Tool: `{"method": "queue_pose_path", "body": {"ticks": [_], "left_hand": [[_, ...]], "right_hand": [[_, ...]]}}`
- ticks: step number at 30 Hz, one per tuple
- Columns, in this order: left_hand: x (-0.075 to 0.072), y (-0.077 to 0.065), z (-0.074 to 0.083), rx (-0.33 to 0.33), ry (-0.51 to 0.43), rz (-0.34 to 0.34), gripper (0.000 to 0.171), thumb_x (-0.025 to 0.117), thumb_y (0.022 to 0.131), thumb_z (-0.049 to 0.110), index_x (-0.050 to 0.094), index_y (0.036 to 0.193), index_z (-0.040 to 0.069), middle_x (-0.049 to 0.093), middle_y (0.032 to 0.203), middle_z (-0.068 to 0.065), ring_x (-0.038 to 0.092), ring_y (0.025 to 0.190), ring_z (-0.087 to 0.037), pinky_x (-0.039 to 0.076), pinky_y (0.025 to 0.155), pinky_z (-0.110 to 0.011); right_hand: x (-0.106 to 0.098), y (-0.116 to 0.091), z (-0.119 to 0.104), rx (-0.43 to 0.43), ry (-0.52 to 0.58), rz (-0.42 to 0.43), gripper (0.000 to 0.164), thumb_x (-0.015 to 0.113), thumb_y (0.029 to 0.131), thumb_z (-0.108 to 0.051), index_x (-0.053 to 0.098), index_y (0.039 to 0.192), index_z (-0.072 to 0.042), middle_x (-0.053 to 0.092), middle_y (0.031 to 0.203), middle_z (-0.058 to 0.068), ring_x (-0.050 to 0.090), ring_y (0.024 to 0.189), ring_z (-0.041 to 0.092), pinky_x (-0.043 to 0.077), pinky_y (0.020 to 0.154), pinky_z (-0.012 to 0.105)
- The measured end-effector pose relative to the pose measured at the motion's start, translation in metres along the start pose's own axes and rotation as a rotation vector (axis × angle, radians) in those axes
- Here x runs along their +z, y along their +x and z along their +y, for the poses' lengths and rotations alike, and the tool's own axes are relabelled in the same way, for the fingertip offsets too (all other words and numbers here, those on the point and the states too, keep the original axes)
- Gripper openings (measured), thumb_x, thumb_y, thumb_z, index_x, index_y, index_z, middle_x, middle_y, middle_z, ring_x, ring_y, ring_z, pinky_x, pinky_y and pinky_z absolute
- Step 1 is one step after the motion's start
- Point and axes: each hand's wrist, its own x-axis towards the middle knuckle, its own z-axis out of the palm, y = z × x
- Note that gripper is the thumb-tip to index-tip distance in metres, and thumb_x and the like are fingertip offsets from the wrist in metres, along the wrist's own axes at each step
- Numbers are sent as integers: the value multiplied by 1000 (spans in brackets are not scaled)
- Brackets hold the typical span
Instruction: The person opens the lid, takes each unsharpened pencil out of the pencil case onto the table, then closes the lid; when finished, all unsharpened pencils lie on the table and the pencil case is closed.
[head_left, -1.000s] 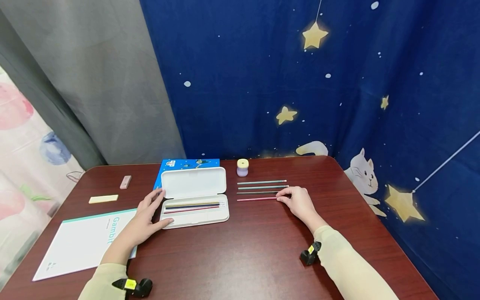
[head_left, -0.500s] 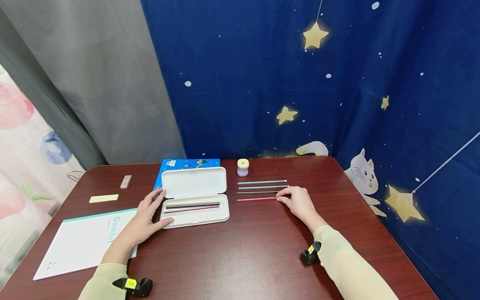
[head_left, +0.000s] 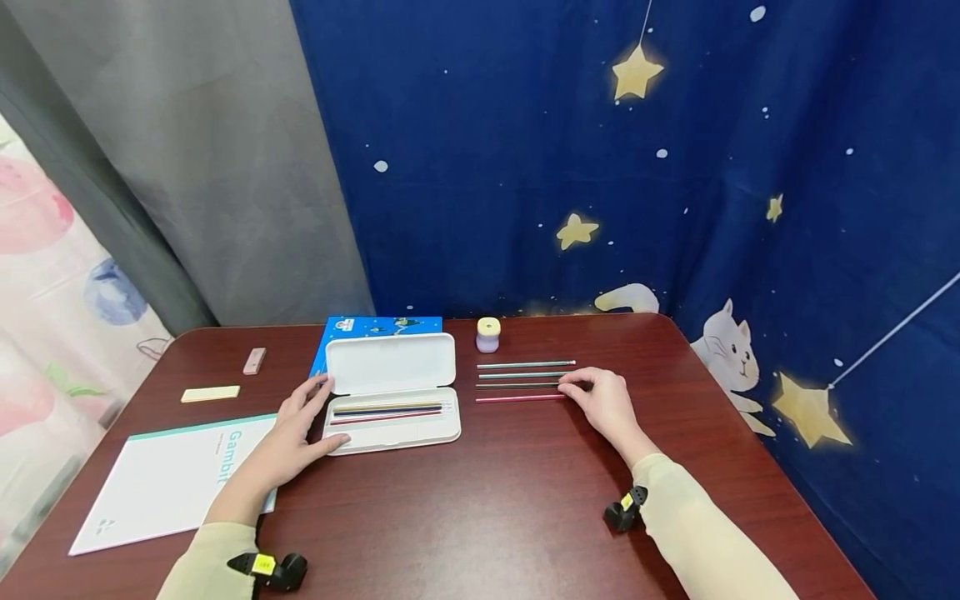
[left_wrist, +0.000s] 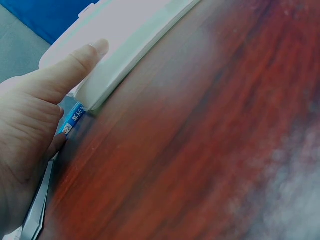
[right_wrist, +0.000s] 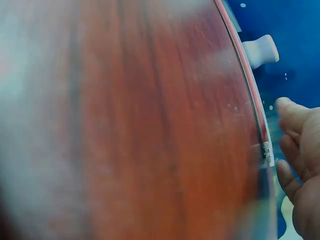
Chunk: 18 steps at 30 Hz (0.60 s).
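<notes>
My left hand [head_left: 296,437] lies spread at the left side of an open white pencil case [head_left: 423,432]. Its thumb rests over the case's front left corner, and the fingertips touch near the hinge. Several coloured pencils [head_left: 386,408] lie in the tray. To the right, two teal pencils [head_left: 525,364], a dark green pencil [head_left: 517,386] and a red pencil [head_left: 517,398] lie in parallel on the table. My right hand [head_left: 606,407] hovers at their right ends, fingers loosely bent. In the right wrist view, its fingertips stand beside the red pencil's [right_wrist: 252,92] eraser end, with nothing held.
A blue box [head_left: 321,354] lies behind the case, partly hidden. A yellow and purple jar-shaped object [head_left: 487,335] stands near the back edge. At left lie a white notebook [head_left: 165,483], a yellow strip [head_left: 210,393] and a pink eraser [head_left: 254,361] on the table [head_left: 465,525].
My right hand has let go of the red pencil's end and shifted slightly right and back. The left hand stays at the case; the head view has turned a little.
</notes>
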Motion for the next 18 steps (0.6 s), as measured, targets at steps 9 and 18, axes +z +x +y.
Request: {"method": "queue_pose_path", "body": {"ticks": [9,18], "left_hand": [[0,-3,-1,-13,2,-7,101,79,92,43,20,168,12,16,170,-20,20,148,-46,34,108,-75],[-1,0,0,-10,8,-8,101,79,92,44,21,168,12,17,170,-20,21,148,-45,36,108,-75]], "right_hand": [[2,18,-29,15,224,-10,39,82,93,-24,76,130,-15,77,119,2,74,111,18,59,95,40],[32,29,-80,-93,236,-83,32,84,90,-22,80,121,-15,79,111,-2,76,102,13,61,90,38]]}}
